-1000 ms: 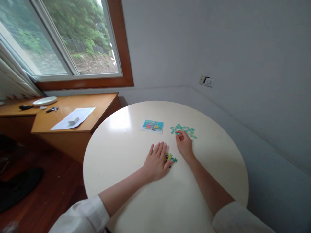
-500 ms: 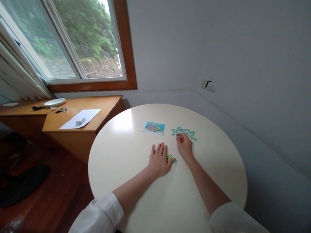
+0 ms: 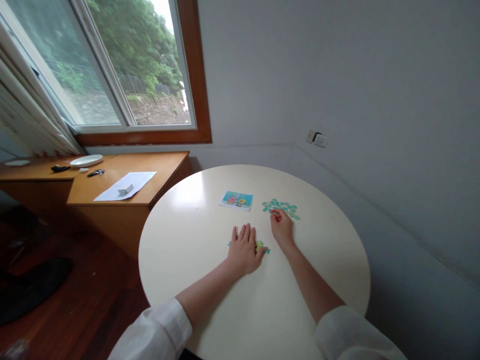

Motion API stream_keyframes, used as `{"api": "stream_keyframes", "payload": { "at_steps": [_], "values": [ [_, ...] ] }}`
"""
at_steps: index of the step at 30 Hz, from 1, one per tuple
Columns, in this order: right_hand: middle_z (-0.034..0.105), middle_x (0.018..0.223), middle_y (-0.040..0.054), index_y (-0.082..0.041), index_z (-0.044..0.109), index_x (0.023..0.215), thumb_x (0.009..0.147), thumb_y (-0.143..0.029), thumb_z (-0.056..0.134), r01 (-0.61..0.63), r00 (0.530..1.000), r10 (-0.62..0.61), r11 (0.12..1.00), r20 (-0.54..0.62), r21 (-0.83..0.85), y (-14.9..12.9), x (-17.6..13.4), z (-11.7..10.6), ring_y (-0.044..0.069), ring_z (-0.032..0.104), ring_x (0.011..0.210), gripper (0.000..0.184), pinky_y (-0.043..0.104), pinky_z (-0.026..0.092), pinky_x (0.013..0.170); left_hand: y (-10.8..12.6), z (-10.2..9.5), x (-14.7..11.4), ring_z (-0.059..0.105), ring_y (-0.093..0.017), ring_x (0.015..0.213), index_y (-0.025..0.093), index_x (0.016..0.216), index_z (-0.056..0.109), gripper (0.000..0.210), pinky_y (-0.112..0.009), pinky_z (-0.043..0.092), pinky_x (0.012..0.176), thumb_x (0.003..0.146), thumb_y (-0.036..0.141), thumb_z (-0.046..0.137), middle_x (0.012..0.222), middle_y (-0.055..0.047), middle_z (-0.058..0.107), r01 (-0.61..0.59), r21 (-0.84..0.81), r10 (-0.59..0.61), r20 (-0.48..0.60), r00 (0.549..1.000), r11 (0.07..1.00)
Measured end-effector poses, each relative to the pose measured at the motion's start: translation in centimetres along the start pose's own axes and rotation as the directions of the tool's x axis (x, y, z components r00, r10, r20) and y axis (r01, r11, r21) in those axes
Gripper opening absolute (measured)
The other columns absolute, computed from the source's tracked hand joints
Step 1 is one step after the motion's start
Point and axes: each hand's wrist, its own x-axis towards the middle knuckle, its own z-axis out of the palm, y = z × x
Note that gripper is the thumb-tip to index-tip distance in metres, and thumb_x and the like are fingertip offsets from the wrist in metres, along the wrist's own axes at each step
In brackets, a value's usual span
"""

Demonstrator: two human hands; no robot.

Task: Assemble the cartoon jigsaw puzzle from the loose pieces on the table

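My left hand (image 3: 243,252) lies flat with fingers spread over a joined patch of jigsaw puzzle (image 3: 259,246), hiding most of it. Yellow and green parts of the patch show beside the thumb, and a small green bit sticks out at the left. My right hand (image 3: 282,227) is closed in a pinch at the near edge of a heap of loose green jigsaw pieces (image 3: 281,205). A small green piece shows at its fingertips. Left of the heap lies a picture card (image 3: 237,200) with cartoon figures on blue.
The round white table (image 3: 180,250) carries all of this. To the left stands a wooden desk (image 3: 165,167) with a white paper (image 3: 137,181), a small whitish block (image 3: 125,189), a white plate (image 3: 86,160) and dark small items. A wall socket (image 3: 320,140) is at the right.
The view has shifted slightly. My left hand stays flat on the joined patch, and my right hand keeps its pinch at the heap with little movement.
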Motion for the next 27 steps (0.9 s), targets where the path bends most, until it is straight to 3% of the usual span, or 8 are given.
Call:
{"api": "stream_keyframes", "payload": {
  "at_steps": [8,14,18,20,24,25,27],
  "values": [
    [0.050,0.053,-0.0033,-0.015,0.058,0.075,0.067,-0.027,0.041,0.019,0.999,-0.018,0.999,0.029,-0.049,-0.2,-0.3,0.0,0.012,0.043,0.046,0.023,0.023,0.037,0.050,0.4,0.2,-2.5,0.020,-0.027,0.131,0.007,0.134,0.028,0.068,-0.050,0.009,0.107,0.085,0.053,0.016,0.141,-0.017,0.026,-0.012,-0.007,0.012,-0.020,1.000,1.000],
    [0.052,0.053,-0.0020,-0.015,0.058,0.075,0.066,-0.027,0.040,0.046,0.998,-0.041,0.993,0.048,-0.109,-0.5,-0.3,-0.1,0.013,0.046,0.048,0.024,0.025,0.039,0.052,0.7,-0.1,-2.8,0.020,-0.028,0.132,0.008,0.135,0.028,0.067,-0.050,0.009,0.107,0.086,0.052,0.017,0.142,-0.016,0.025,-0.005,-0.019,0.005,-0.013,1.000,1.000],
    [0.055,0.057,0.0010,-0.013,0.059,0.078,0.068,-0.027,0.037,0.070,0.996,-0.061,0.986,0.068,-0.149,-0.6,-0.2,-0.2,0.014,0.049,0.049,0.028,0.027,0.041,0.053,0.2,-0.9,-2.3,0.018,-0.025,0.133,0.008,0.136,0.025,0.064,-0.048,0.011,0.108,0.087,0.048,0.013,0.142,-0.015,0.024,0.010,-0.117,-0.005,0.044,0.999,0.993],
    [0.059,0.062,0.0043,-0.012,0.059,0.081,0.070,-0.027,0.036,0.095,0.992,-0.080,0.981,0.095,-0.167,-0.8,-0.5,-0.4,0.016,0.052,0.052,0.031,0.029,0.044,0.055,-0.8,-1.6,-1.8,0.018,-0.022,0.133,0.007,0.136,0.023,0.062,-0.045,0.017,0.108,0.088,0.044,0.011,0.142,-0.015,0.024,0.080,-0.227,-0.070,0.052,0.996,0.971],
    [0.065,0.095,0.0104,-0.013,0.061,0.093,0.075,-0.027,0.035,0.209,0.961,-0.167,0.961,0.221,-0.179,-2.6,-2.2,-1.1,0.019,0.059,0.084,0.035,0.035,0.044,0.081,-4.2,-3.0,-0.6,0.023,-0.022,0.131,0.008,0.133,0.028,0.060,-0.045,0.019,0.107,0.088,0.045,0.011,0.139,-0.016,0.030,0.233,-0.536,-0.311,-0.059,0.949,0.812],
    [0.063,0.105,0.0104,-0.014,0.060,0.101,0.077,-0.029,0.036,0.257,0.937,-0.200,0.950,0.286,-0.179,-3.4,-2.8,-1.2,0.019,0.057,0.095,0.037,0.036,0.041,0.088,-5.2,-3.3,-0.4,0.025,-0.023,0.130,0.009,0.132,0.031,0.059,-0.046,0.020,0.107,0.088,0.046,0.012,0.138,-0.016,0.032,0.246,-0.601,-0.358,-0.071,0.931,0.761],
    [0.046,0.130,0.0135,-0.011,0.045,0.124,0.083,-0.033,0.031,0.398,0.851,-0.234,0.871,0.470,-0.288,-5.2,-4.3,-1.3,0.022,0.041,0.120,0.049,0.041,0.030,0.099,-7.0,-3.5,0.1,0.029,-0.023,0.128,0.013,0.129,0.036,0.057,-0.046,0.019,0.107,0.088,0.048,0.015,0.136,-0.014,0.036,0.248,-0.704,-0.434,-0.095,0.896,0.665]
  ]
}}
